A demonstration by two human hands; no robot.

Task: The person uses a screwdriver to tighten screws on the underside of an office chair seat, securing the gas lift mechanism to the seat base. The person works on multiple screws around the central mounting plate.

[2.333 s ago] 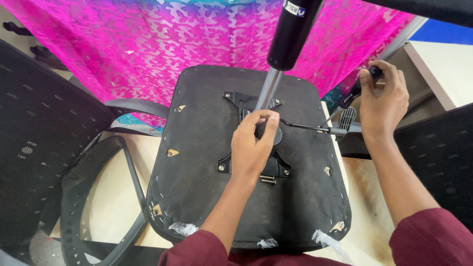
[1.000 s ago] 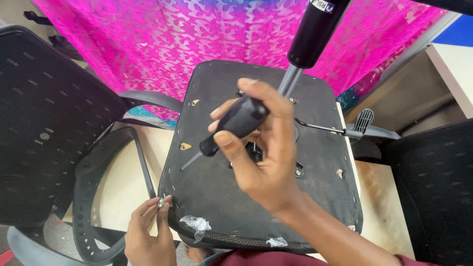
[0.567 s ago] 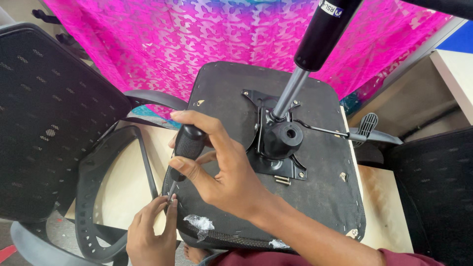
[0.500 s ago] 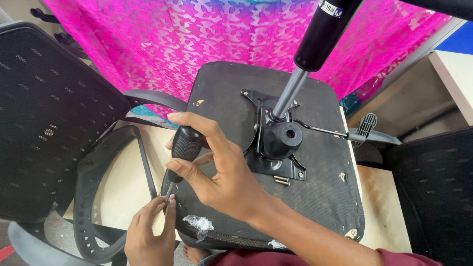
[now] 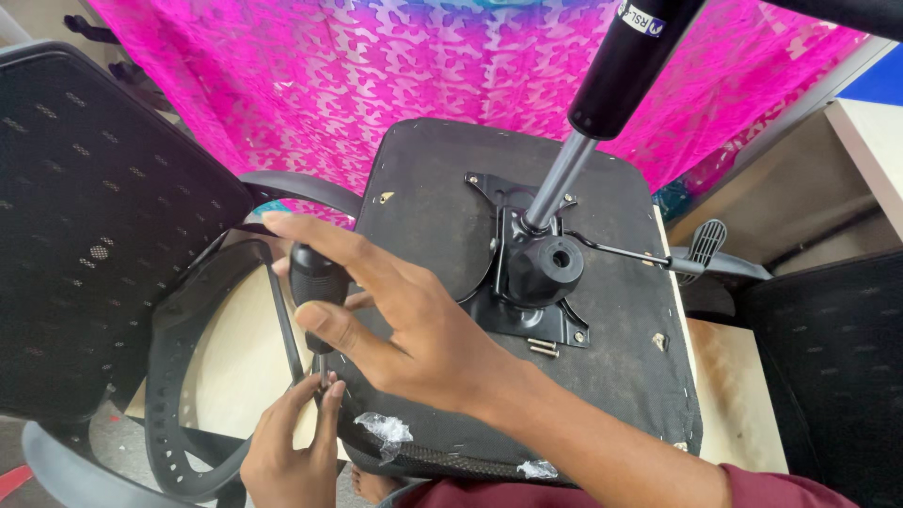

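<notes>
At the bottom of the frame, left of centre, the left hand (image 5: 287, 447) comes up from below with its fingertips pinched together around the lower end of a thin metal shaft, right at the near left edge of the upturned chair seat (image 5: 621, 376); whether a screw sits between those fingertips cannot be told. Just above it, in the middle left of the frame, the right hand (image 5: 414, 320) is closed around the black handle of a screwdriver (image 5: 315, 282), thumb along the near side and fingers wrapped over the top, with the shaft pointing straight down into the left fingertips. The right forearm runs off to the lower right, ending in a maroon sleeve (image 5: 809, 489).

Scraps of clear plastic wrap (image 5: 386, 431) cling to the seat's near rim. The seat lies underside up, a dark fabric-covered board filling the centre of the frame. In its middle is bolted a black metal mechanism plate (image 5: 536, 282), from which a grey gas-lift column (image 5: 564, 174) rises toward the top right into a black cylinder. A thin lever with a flat paddle handle (image 5: 705, 249) juts out to the right.

At the left stands a black mesh chair back (image 5: 94, 216) with a curved black armrest frame (image 5: 183, 376) below it. Behind everything hangs a pink patterned cloth (image 5: 376, 75).
</notes>
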